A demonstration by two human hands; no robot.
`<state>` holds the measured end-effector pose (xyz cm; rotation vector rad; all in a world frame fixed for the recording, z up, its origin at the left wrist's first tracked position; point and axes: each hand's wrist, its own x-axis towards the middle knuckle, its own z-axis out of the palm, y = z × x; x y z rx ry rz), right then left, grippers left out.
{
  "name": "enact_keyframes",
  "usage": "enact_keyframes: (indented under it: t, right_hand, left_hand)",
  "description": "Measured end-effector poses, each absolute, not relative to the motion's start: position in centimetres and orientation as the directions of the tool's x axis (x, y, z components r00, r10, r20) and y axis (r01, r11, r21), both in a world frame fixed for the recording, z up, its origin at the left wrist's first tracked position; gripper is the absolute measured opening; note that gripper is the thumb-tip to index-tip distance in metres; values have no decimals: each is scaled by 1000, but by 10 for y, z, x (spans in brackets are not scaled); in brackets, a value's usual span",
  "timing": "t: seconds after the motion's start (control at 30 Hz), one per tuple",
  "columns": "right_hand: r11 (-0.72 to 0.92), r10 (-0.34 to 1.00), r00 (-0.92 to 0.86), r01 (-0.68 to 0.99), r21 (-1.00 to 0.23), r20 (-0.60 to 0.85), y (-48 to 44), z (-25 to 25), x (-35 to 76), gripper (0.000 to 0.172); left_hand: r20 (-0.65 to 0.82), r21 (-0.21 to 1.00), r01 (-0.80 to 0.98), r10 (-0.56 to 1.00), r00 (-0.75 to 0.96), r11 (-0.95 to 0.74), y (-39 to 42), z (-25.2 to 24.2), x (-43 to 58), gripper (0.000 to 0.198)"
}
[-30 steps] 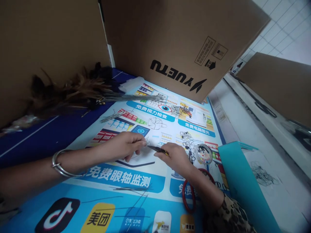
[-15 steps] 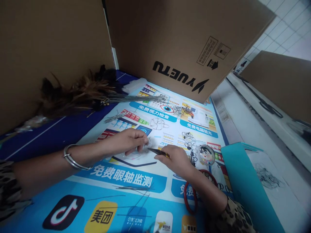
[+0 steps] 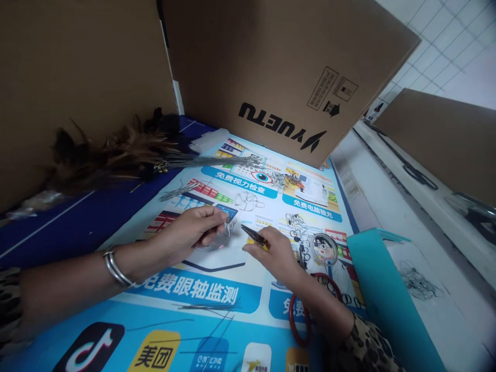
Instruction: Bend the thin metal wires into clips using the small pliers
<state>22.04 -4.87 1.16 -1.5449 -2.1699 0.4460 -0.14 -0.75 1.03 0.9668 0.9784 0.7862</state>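
Note:
Between thumb and fingers, my left hand (image 3: 199, 227) pinches a thin bent wire (image 3: 228, 228) with a small curl at its end. A pair of pliers (image 3: 253, 235) with dark pointed jaws and yellow on the handles is gripped in my right hand (image 3: 277, 253). Its tip points toward the wire, a short gap apart from it. Past the hands, a round looped wire shape (image 3: 248, 201) lies on the printed sheet (image 3: 232, 333). Several straight wires (image 3: 205, 307) lie nearer to me.
Red-handled scissors (image 3: 300, 320) lie under my right forearm. A round clear-centred disc (image 3: 324, 249) and black wire loops are at the right. Brown feathers (image 3: 127, 147) and a wire bundle (image 3: 217, 159) lie at the far left. Cardboard (image 3: 271, 62) walls the back; a teal box (image 3: 387, 289) stands right.
The pliers' tip has drawn back from the wire, widening the gap. My left hand has turned and lifted slightly with the wire. The whole view has shifted a little.

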Motion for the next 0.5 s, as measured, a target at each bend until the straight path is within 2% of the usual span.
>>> enact_keyframes:
  t: [0.13,0.23,0.5]
  right_hand:
    - [453,885,-305,740,-497,352,-51,3,214,47]
    - [532,833,-339,707,-465,438,-53,-1,210,48]
    - [621,745,-376,693,-367,551,-57,-2,207,42]
  left_hand:
    - [-360,889,-144,858,367,434,-17,16,6,33]
    - [-397,875,-121,837,376,469,-23,16,10,35]
    - [-385,845,-193,818,428,499,-32,11,14,37]
